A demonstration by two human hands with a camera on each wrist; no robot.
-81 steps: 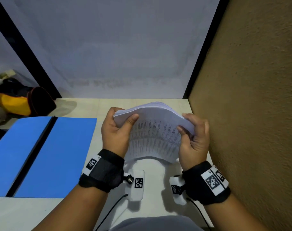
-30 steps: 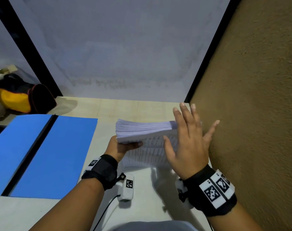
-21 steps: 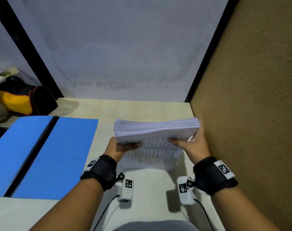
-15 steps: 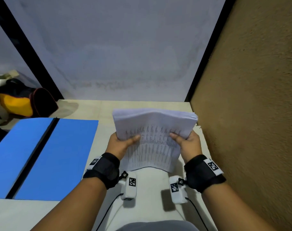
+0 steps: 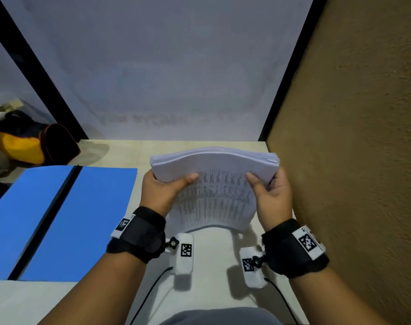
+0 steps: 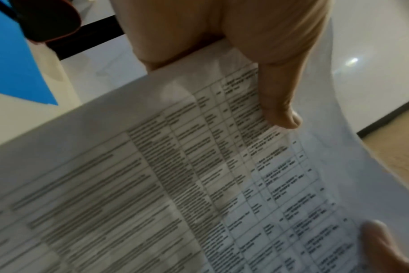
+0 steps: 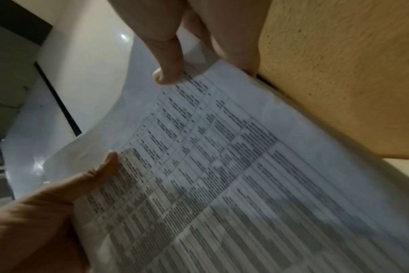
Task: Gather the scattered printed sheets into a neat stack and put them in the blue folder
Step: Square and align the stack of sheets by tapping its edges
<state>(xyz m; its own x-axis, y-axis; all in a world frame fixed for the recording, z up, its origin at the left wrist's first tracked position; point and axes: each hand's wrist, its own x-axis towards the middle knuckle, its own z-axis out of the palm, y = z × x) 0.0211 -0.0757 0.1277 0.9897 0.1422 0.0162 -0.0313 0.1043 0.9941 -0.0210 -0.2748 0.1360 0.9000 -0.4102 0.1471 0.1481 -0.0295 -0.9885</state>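
Note:
A thick stack of printed sheets (image 5: 214,184) stands on its lower edge on the table, bowed at the top. My left hand (image 5: 163,191) grips its left side with the thumb across the printed face, and my right hand (image 5: 270,195) grips its right side the same way. The printed table on the front sheet (image 6: 199,184) fills the left wrist view, with my left thumb (image 6: 280,103) pressed on it. The same sheet (image 7: 245,175) shows in the right wrist view under my right thumb (image 7: 168,70). The blue folder (image 5: 59,219) lies open flat to the left.
A brown textured wall (image 5: 352,160) runs close along the right of the stack. A white panel (image 5: 176,78) closes the back of the table. A black and yellow bag (image 5: 31,144) lies at the far left behind the folder.
My right hand, raised flat a second ago, has come back to grip the stack's right side. The stack has tilted from lying level to standing upright, and its top now bows.

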